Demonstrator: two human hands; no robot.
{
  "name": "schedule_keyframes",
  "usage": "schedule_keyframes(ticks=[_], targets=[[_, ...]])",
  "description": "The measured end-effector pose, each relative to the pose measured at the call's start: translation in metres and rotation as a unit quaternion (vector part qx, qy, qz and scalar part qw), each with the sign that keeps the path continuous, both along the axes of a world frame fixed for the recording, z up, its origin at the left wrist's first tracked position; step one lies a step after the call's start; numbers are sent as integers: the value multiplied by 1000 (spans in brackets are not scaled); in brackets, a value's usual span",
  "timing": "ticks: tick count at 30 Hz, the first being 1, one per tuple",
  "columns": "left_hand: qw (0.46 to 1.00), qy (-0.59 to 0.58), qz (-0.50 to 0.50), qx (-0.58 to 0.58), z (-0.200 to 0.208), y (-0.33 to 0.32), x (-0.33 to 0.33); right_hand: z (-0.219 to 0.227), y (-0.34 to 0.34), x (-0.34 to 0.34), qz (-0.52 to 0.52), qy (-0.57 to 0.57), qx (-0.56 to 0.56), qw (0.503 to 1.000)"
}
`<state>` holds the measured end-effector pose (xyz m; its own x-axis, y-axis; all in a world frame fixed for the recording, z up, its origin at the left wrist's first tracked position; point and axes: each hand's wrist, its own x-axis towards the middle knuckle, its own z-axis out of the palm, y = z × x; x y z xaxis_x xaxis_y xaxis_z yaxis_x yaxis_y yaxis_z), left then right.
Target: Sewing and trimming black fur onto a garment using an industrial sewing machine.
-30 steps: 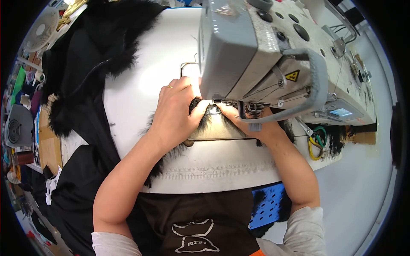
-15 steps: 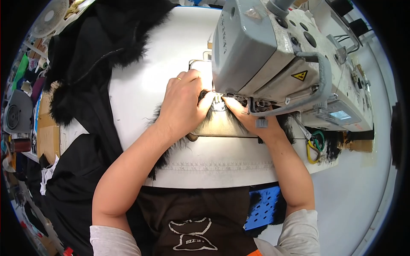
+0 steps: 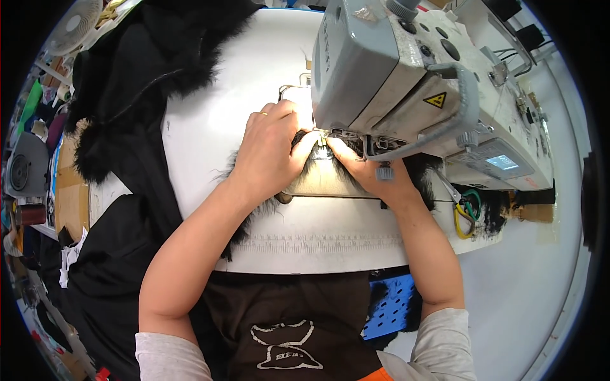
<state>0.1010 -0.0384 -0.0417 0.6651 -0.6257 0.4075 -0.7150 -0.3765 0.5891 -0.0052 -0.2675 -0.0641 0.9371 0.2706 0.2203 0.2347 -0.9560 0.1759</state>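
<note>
My left hand [image 3: 272,152] lies palm down on a strip of black fur [image 3: 254,219] on the white sewing table [image 3: 210,108], fingers bent toward the needle of the grey sewing machine [image 3: 406,82]. There is a ring on one finger. My right hand [image 3: 365,174] reaches under the machine head from the right, its fingertips meeting the left hand's at the presser foot. Both hands pinch and press the fur piece. The machine head hides the needle and part of my right hand.
A black fur-trimmed garment [image 3: 127,89] hangs off the table's left side. Coloured wires [image 3: 467,206] and a small control panel [image 3: 502,162] sit at the machine's right. A blue perforated crate [image 3: 394,305] is below the table edge. A fan [image 3: 73,25] stands far left.
The view has shifted, so the machine and hands sit more to the right and higher. Both hands stay at the presser foot, holding the fur.
</note>
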Motion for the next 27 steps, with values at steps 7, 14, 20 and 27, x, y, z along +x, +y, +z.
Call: schedule_keyframes(ticks=[7,14,20,27], targets=[[999,-49,9,-9,-4,0,-3,2,10,3,13,-10,368,930],[998,-43,-48,4,10,35,-45,61,50,-27,-25,135,397,907],[995,-27,-92,37,26,56,-72,78,68,-63,-20,110,416,902],[994,50,-92,40,46,71,-88,84,64,-83,-2,94,452,887]])
